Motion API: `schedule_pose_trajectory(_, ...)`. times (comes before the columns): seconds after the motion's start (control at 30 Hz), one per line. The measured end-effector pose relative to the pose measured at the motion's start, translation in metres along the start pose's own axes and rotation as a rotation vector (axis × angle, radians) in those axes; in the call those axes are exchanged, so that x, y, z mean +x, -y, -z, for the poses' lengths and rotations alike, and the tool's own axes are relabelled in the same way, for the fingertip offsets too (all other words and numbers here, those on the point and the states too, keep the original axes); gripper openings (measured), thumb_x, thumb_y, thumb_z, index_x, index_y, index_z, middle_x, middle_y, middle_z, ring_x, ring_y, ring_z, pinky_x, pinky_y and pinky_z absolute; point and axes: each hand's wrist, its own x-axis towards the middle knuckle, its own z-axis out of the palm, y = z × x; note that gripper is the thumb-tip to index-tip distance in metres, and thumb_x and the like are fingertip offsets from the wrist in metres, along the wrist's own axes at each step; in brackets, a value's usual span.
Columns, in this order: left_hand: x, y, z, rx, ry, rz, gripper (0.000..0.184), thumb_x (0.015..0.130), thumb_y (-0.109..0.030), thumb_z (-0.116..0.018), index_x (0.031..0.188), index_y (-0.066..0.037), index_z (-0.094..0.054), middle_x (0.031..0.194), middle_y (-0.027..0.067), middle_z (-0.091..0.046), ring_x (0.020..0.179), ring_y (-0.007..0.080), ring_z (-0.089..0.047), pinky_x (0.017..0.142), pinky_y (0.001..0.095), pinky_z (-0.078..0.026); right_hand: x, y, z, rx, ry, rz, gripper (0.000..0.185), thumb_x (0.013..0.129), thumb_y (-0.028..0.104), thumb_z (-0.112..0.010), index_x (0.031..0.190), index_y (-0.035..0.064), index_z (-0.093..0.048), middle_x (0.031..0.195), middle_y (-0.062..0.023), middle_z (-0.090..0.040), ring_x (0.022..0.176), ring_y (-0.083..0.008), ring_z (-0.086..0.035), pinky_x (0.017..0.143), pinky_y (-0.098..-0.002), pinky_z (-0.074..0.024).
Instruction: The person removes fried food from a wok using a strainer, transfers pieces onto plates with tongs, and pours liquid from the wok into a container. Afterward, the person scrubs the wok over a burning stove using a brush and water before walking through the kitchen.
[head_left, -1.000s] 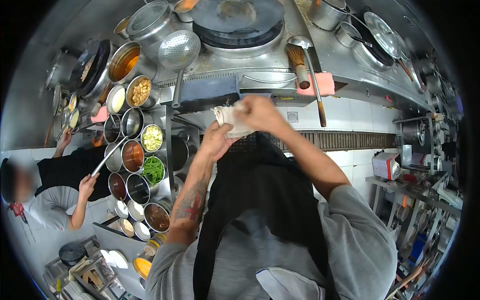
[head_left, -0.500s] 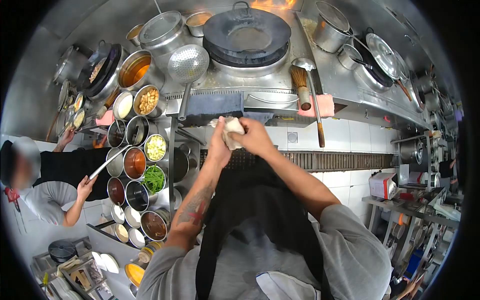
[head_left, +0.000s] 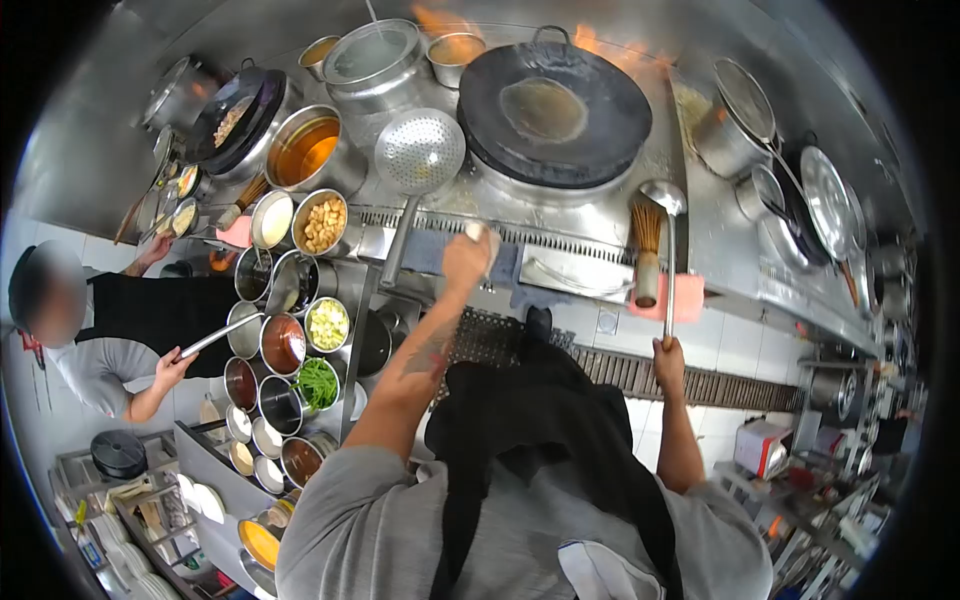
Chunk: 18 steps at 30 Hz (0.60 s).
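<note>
Moved apart: left fingers (head_left: 463, 256) clutching cloth (head_left: 493, 250) | right fingers (head_left: 667, 352) wrapped round ladle (head_left: 671, 268)

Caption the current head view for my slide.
Left hand holds a pale cloth; right hand grips a ladle, before a wok.

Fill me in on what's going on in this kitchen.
A cook's left hand holds a pale cloth at the front edge of the stove. The right hand grips the ladle by its handle, with the brush lying alongside. A wok sits on the stove, flames behind it. At the left, a co-worker's hand holds a metal handle reaching over the pots.
</note>
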Motion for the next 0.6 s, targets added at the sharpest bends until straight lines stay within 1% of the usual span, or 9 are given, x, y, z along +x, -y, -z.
schedule_pose_trajectory(0.1,-0.006,-0.006,-0.005,0.272,-0.009,-0.106,0.066,0.079,-0.062,-0.057,0.091,0.003,-0.068,0.103,0.0233,-0.057,0.101,0.0407,-0.053,0.088,0.0526,-0.039,-0.007,0.061,0.044,0.250,0.100,-0.148,0.030,0.086,0.023,-0.066,0.071,0.0075,-0.045,0.056,-0.0014,-0.043,0.048,-0.0137,-0.038,0.047,-0.0303,-0.0357)
schedule_pose_trajectory(0.23,-0.016,-0.012,0.006,0.169,-0.050,-0.055,0.078,0.073,-0.069,-0.059,0.109,0.001,-0.057,0.110,0.0235,-0.052,0.108,0.0386,-0.047,0.093,0.0520,-0.033,0.026,0.154,0.090,0.838,0.365,-0.250,0.023,0.091,0.019,-0.060,0.078,0.0130,-0.043,0.055,0.0053,-0.039,0.038,-0.0061,-0.032,0.033,-0.0226,-0.0267)
schedule_pose_trajectory(0.3,-0.012,-0.017,0.058,0.207,-0.135,-0.146,0.084,0.072,-0.072,-0.059,0.112,0.002,-0.051,0.097,0.0195,-0.054,0.103,0.0377,-0.052,0.088,0.0538,-0.038,0.085,0.196,0.101,1.322,0.688,-0.245,0.013,0.095,0.022,-0.055,0.090,0.0132,-0.047,0.054,0.0056,-0.038,0.036,-0.0038,-0.031,0.030,-0.0187,-0.0233)
schedule_pose_trajectory(0.33,-0.007,-0.006,0.079,0.274,-0.147,-0.092,0.084,0.070,-0.071,-0.062,0.111,0.001,-0.051,0.103,0.0209,-0.053,0.105,0.0375,-0.051,0.089,0.0532,-0.037,0.107,0.236,0.102,1.272,0.794,-0.105,0.013,0.096,0.023,-0.054,0.094,0.0118,-0.049,0.056,0.0050,-0.040,0.037,-0.0042,-0.033,0.030,-0.0210,-0.0244)
schedule_pose_trajectory(0.37,-0.003,0.010,0.099,0.339,-0.162,-0.032,0.083,0.069,-0.070,-0.065,0.110,0.001,-0.051,0.108,0.0223,-0.053,0.106,0.0372,-0.050,0.091,0.0525,-0.037,0.126,0.279,0.095,0.726,0.506,0.071,0.013,0.096,0.023,-0.053,0.096,0.0100,-0.048,0.060,0.0034,-0.042,0.039,-0.0041,-0.036,0.031,-0.0221,-0.0268)
schedule_pose_trajectory(0.47,0.034,0.097,0.103,0.547,-0.090,0.063,0.068,0.074,-0.056,-0.070,0.106,0.001,-0.052,0.098,0.0163,-0.056,0.087,0.0296,-0.058,0.077,0.0447,-0.047,0.159,0.372,0.055,0.267,0.252,0.477,0.020,0.094,0.022,-0.052,0.095,0.0020,-0.054,0.059,-0.0040,-0.050,0.045,-0.0139,-0.051,0.042,-0.0296,-0.0405)
schedule_pose_trajectory(0.53,0.064,0.130,0.108,-0.378,0.641,0.342,0.043,0.085,-0.035,-0.067,0.104,0.000,-0.052,0.085,0.0081,-0.058,0.062,0.0180,-0.056,0.057,0.0300,-0.048,0.157,0.446,0.041,0.380,0.503,0.418,0.022,0.093,0.022,-0.050,0.090,0.0010,-0.056,0.054,-0.0022,-0.047,0.041,-0.0130,-0.048,0.038,-0.0305,-0.0367)
schedule_pose_trajectory(0.57,0.064,0.124,0.116,-0.369,0.645,0.329,0.043,0.085,-0.035,-0.067,0.104,0.000,-0.052,0.085,0.0081,-0.058,0.062,0.0180,-0.056,0.057,0.0300,-0.048,0.168,0.472,0.021,0.445,0.587,0.444,0.020,0.092,0.021,-0.051,0.089,0.0018,-0.056,0.051,0.0003,-0.043,0.038,-0.0107,-0.045,0.035,-0.0296,-0.0329)
schedule_pose_trajectory(0.6,0.056,0.110,0.126,-0.822,0.770,0.478,0.032,0.089,-0.026,-0.061,0.105,0.000,-0.051,0.077,0.0045,-0.052,0.054,0.0135,-0.048,0.051,0.0263,-0.043,0.186,0.498,-0.007,0.346,0.569,0.499,0.021,0.090,0.021,-0.053,0.085,0.0016,-0.056,0.052,-0.0034,-0.047,0.039,-0.0141,-0.047,0.038,-0.0314,-0.0371)
